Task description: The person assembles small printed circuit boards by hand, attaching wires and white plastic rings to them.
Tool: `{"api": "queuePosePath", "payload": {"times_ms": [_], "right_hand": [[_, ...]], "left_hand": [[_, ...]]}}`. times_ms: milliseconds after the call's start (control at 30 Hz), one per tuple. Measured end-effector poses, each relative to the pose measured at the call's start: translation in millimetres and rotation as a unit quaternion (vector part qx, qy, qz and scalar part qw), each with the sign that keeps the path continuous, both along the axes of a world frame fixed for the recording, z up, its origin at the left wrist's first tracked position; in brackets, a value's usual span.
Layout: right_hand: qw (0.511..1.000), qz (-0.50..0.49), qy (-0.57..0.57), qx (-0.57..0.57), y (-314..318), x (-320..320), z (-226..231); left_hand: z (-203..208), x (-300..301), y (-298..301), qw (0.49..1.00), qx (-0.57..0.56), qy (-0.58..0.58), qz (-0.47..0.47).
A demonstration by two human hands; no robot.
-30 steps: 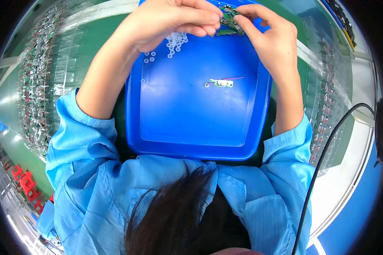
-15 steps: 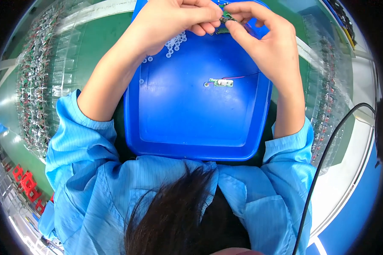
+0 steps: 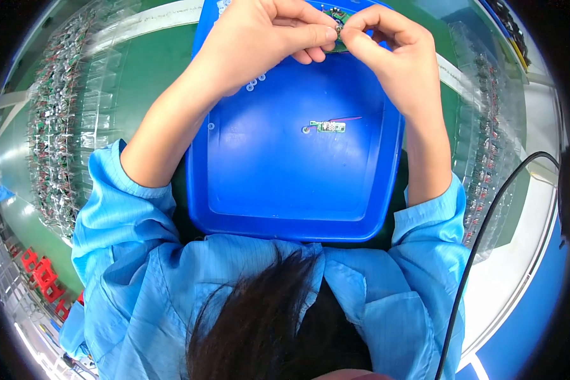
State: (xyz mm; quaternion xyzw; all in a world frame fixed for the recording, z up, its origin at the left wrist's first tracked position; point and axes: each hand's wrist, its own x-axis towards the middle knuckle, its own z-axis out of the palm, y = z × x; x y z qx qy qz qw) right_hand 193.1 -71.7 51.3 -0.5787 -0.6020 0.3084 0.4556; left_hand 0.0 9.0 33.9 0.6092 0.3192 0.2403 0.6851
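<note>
Pinching grip: left hand (image 3: 259,41) and right hand (image 3: 399,60), fingertips nearly meeting, squeeze small part (image 3: 339,28), shape mostly hidden, above far end of smooth, glossy blue tray (image 3: 291,183). Flat oblong green circuit board (image 3: 329,126), thin wire, lies mid-tray. Translucent whitish rings (image 3: 253,83) beside left wrist.

From where I stand, the person's left forearm (image 3: 171,130) slants up and inward, while the right forearm (image 3: 429,155) rises nearly straight, both bare. The left hand (image 3: 266,38) points rightward, thumb (image 3: 307,36) and forefinger drawn into a pinch, other fingers curled beneath. The right hand (image 3: 396,54) leans in to face it, its own thumb and bent forefinger pinched, the two sets of fingertips nearly meeting.
</note>
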Motion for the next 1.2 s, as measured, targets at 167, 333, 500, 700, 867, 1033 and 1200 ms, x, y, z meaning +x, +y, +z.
{"api": "queuePosePath", "payload": {"times_ms": [167, 333, 500, 700, 867, 1033, 1200], "right_hand": [[0.927, -0.057, -0.305, 0.212, -2.1, -14.9, 8.1], [0.902, -0.068, -0.336, 0.260, 0.9, -2.6, 6.0], [0.993, -0.002, -0.081, 0.091, 0.6, 6.9, 10.7], [0.998, 0.038, -0.011, 0.055, 6.8, 6.1, 2.5], [0.998, 0.033, -0.007, 0.052, 3.8, 4.9, 2.8], [0.983, -0.054, -0.131, 0.121, -6.8, -12.1, 17.2], [0.970, -0.034, -0.179, 0.162, 2.6, -12.2, 1.7]], "left_hand": [[1.6, 0.9, -14.9, 0.996, 0.085, 0.007, 0.010], [-12.8, -0.5, -2.0, 0.997, -0.011, -0.069, -0.031], [-13.3, -8.6, 8.1, 0.946, -0.229, -0.223, -0.059], [-13.1, -11.5, 16.4, 0.953, -0.247, -0.171, -0.034], [-17.2, -3.3, 18.8, 0.955, -0.240, -0.172, -0.034], [-19.5, -6.7, 13.8, 0.959, -0.216, -0.176, -0.045], [-17.7, -5.7, 8.6, 0.963, -0.163, -0.212, -0.034]]}}
